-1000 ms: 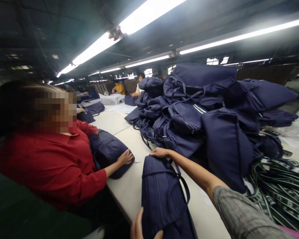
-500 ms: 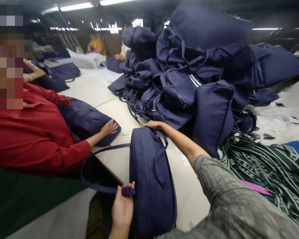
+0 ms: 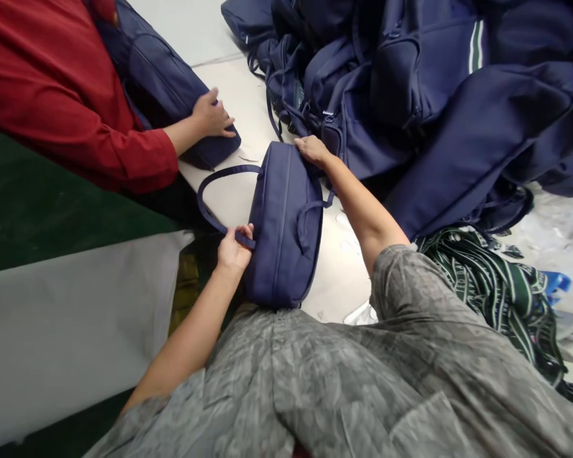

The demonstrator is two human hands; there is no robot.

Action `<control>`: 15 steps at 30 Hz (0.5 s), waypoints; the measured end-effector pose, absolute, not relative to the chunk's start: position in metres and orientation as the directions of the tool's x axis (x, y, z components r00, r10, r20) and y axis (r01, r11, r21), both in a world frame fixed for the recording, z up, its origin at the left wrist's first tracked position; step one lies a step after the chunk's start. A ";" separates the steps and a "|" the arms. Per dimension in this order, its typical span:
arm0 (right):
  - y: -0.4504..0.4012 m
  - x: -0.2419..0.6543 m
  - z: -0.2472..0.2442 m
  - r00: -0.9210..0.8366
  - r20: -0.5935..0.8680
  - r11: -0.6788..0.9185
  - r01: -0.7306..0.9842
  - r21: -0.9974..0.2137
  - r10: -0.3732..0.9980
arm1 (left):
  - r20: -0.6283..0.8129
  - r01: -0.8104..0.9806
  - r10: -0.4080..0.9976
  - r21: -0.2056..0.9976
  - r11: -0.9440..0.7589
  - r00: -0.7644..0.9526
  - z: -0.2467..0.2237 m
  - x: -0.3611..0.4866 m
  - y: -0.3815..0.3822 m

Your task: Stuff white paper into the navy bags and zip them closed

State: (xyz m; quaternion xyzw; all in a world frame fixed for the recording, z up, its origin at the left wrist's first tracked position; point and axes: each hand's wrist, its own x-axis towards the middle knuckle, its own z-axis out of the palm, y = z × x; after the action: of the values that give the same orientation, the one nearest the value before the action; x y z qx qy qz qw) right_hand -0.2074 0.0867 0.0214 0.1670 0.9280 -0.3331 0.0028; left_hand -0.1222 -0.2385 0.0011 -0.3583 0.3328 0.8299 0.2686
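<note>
A navy travel bag [image 3: 286,222] lies lengthwise in front of me, its long zipped face turned up and its near end against my shirt. At its left side, my left hand [image 3: 236,248] has its fingers curled round the base of the looped handle [image 3: 201,191]. My right hand [image 3: 312,151] grips the far right corner of the bag, its fingertips partly hidden. A second handle [image 3: 302,232] droops over the right side of the bag.
Left of me, a person in a red sleeve [image 3: 143,159] rests a hand on another navy bag [image 3: 172,83]. Many navy bags [image 3: 396,83] are heaped ahead on the pale table [image 3: 339,280]. Green-and-white lettered straps [image 3: 496,286] and clear plastic [image 3: 554,222] lie right.
My view has tilted down, so the bag and both hands appear higher in the picture. Both hands keep their places on the bag and its handle.
</note>
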 end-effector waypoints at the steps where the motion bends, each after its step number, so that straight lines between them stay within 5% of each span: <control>1: 0.079 -0.198 0.026 -0.956 -0.056 0.752 0.262 -0.605 0.287 | -0.782 -0.683 0.219 0.326 -0.653 -0.583 0.003 -0.127 -0.234; 4: 0.042 -0.153 0.051 -0.956 0.146 0.759 0.102 -0.643 0.253 | -0.778 -0.670 0.244 0.283 -0.687 -0.579 0.008 -0.138 -0.216; 7: -0.010 -0.079 0.085 -0.946 0.236 0.579 -0.066 -0.813 0.223 | -0.782 -0.648 0.220 0.285 -0.707 -0.584 0.017 -0.141 -0.201; 12: -0.084 0.062 0.096 -0.984 -0.154 0.098 0.146 -0.984 -0.087 | -0.786 -0.629 0.193 0.293 -0.720 -0.587 0.030 -0.135 -0.192; 15: -0.122 0.117 0.064 -0.960 -0.280 0.242 0.272 -0.932 0.002 | -0.794 -0.634 0.185 0.297 -0.714 -0.579 0.032 -0.131 -0.189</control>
State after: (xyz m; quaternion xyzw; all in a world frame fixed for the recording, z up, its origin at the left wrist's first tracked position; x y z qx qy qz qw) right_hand 0.1173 -0.1219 0.0643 0.0876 0.7800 -0.6096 0.1109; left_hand -0.1310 -0.1890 0.0315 -0.3884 0.2892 0.8403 0.2439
